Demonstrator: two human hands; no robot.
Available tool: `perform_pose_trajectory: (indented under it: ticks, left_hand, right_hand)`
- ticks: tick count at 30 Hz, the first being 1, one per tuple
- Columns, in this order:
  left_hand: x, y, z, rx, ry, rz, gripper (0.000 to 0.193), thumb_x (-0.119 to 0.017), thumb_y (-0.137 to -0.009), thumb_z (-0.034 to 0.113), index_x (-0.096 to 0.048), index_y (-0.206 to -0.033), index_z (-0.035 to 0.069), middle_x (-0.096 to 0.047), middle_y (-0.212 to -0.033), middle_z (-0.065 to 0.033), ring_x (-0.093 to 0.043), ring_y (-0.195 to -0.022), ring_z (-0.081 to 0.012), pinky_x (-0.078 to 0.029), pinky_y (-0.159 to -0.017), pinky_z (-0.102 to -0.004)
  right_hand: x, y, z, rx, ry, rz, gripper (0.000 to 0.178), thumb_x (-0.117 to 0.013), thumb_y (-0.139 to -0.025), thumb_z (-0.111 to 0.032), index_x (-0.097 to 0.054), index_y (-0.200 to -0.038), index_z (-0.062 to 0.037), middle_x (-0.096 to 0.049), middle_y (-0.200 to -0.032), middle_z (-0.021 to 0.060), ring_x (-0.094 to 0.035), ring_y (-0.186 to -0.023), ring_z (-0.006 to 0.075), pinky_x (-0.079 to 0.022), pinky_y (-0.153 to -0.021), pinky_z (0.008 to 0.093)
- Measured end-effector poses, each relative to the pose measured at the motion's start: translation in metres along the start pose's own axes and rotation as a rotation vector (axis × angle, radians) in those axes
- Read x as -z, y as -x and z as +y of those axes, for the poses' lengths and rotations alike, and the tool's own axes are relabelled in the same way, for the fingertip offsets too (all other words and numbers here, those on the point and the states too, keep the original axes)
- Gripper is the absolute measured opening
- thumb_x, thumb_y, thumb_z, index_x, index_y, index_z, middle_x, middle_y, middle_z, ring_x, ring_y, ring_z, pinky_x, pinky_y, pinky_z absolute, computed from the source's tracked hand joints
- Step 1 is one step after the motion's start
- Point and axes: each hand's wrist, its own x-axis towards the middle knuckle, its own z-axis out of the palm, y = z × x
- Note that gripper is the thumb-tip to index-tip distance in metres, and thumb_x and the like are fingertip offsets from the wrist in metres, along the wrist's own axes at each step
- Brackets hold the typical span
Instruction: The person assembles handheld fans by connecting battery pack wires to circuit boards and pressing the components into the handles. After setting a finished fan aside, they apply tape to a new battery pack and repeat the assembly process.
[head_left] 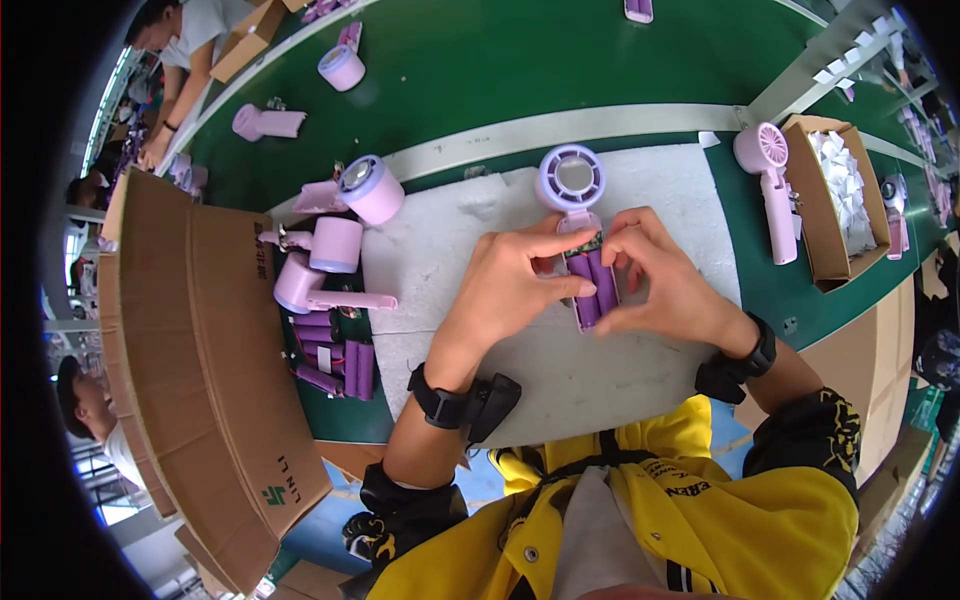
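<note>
A lilac handheld fan [573, 178] lies on the pale work mat, its round head away from me and its handle opened. Inside the handle sit purple battery cells [604, 280] and, nearer the head, a small green circuit board [597, 243]. My left hand [510, 275] grips the handle from the left, index finger by the board and thumb on the cells. From the right, my right hand [665, 280] curls round the handle, with fingertips near the board and thumb by its lower end. Some of the fingers' contact points are hidden.
Fan parts [337, 245] and purple battery packs [335, 355] lie left of the mat [440, 240], beside a large cardboard box [235, 300]. Another fan [775, 190] and a carton of white pieces [815, 240] stand right. A pale rail [560, 125] crosses behind. Other people work at left.
</note>
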Motion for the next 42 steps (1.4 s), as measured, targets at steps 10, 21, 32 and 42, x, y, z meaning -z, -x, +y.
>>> perform_pose_trajectory:
  ticks: [10,21,32,42]
  left_hand:
    - [-0.020,0.001,0.001,-0.104,-0.127,-0.001,0.051,-0.086,-0.066,0.018,-0.071,-0.114,0.012,-0.070,-0.104,-0.0135,-0.064,-0.072,-0.0214,-0.052,-0.071,-0.0320]
    - [-0.026,-0.007,-0.011,-0.189,-0.069,0.027,0.050,-0.085,-0.064,0.020,-0.072,-0.112,0.013,-0.072,-0.099,-0.0105,-0.063,-0.070,-0.0213,-0.052,-0.070,-0.0317]
    - [-0.038,-0.017,-0.019,-0.386,-0.044,0.157,0.049,-0.078,-0.071,0.012,-0.068,-0.118,0.010,-0.070,-0.103,-0.0138,-0.066,-0.075,-0.0253,-0.054,-0.071,-0.0358]
    - [-0.045,-0.042,-0.046,-0.314,-0.125,0.158,0.040,-0.070,-0.077,0.013,-0.065,-0.117,0.006,-0.066,-0.106,-0.0222,-0.063,-0.097,-0.0396,-0.051,-0.088,-0.0440]
  right_hand:
    - [-0.017,0.000,0.014,0.160,0.034,0.316,0.013,-0.076,-0.077,0.000,-0.064,-0.084,0.0009,-0.062,-0.080,0.0054,-0.058,-0.068,0.0115,-0.047,-0.059,0.0237]
    - [0.008,0.005,0.010,0.158,0.263,0.067,0.013,-0.075,-0.074,0.002,-0.069,-0.085,-0.0013,-0.063,-0.087,0.0091,-0.060,-0.072,0.0180,-0.049,-0.064,0.0294]
    - [0.013,0.036,-0.012,0.305,0.769,-0.102,0.062,-0.081,-0.068,-0.011,-0.058,-0.123,0.0072,-0.055,-0.131,0.0173,-0.055,-0.114,0.0383,-0.048,-0.097,0.0419]
    - [-0.019,-0.026,-0.171,0.621,0.178,-0.354,0.040,-0.065,-0.080,-0.010,-0.063,-0.119,-0.0058,-0.062,-0.124,0.0130,-0.061,-0.110,0.0306,-0.049,-0.088,0.0306]
